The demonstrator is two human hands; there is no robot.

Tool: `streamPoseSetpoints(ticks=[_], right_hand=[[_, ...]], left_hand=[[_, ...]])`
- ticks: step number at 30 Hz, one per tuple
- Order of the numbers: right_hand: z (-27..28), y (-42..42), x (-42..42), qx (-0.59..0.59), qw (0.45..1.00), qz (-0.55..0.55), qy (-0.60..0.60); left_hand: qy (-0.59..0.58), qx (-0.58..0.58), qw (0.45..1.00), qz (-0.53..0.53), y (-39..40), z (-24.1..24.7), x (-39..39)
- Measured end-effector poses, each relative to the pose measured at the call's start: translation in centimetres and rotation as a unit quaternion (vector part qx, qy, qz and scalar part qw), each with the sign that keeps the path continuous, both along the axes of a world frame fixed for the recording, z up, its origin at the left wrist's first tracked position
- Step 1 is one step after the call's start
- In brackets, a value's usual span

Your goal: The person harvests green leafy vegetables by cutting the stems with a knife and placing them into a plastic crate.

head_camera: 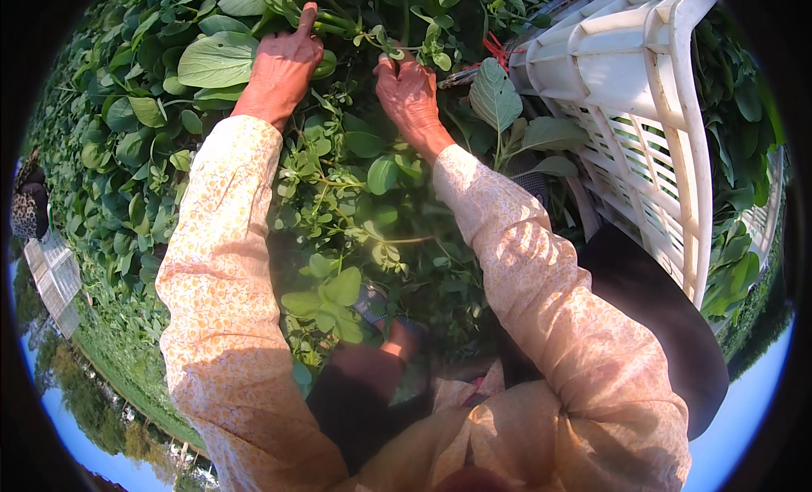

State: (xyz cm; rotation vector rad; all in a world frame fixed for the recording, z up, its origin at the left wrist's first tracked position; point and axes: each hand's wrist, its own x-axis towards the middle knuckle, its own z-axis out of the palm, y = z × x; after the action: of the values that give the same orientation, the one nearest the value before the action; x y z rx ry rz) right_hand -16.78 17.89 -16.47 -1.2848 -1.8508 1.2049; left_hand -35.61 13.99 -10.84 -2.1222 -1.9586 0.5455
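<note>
Near the top of the head view, my left hand (287,64) is closed around a leafy green plant (219,59), its index finger stretched out along the pale stems. Broad rounded leaves spread to its left and under its palm. To the right, my right hand (409,89) reaches down into low weeds (438,48) with small leaves; its fingertips are partly hidden, so whether they grip a stem does not show. Between my forearms grow small-leaved plants (382,175). Both my sleeves are pale with an orange print.
A white plastic crate (634,92) full of leafy greens (736,118) stands close at the right. Red string (496,51) lies by its corner. My shoe (373,303) rests among the plants. Far left are a person (28,207) and another pale crate (54,279).
</note>
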Motion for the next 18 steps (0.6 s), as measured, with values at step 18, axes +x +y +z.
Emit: streamPoseSetpoints(ticks=[18], right_hand=[[-2.6,1.6,-0.6,0.017,0.996,0.086,0.033]], left_hand=[[-0.205,-0.083,0.961,0.165,-3.9,-0.1,-0.4]])
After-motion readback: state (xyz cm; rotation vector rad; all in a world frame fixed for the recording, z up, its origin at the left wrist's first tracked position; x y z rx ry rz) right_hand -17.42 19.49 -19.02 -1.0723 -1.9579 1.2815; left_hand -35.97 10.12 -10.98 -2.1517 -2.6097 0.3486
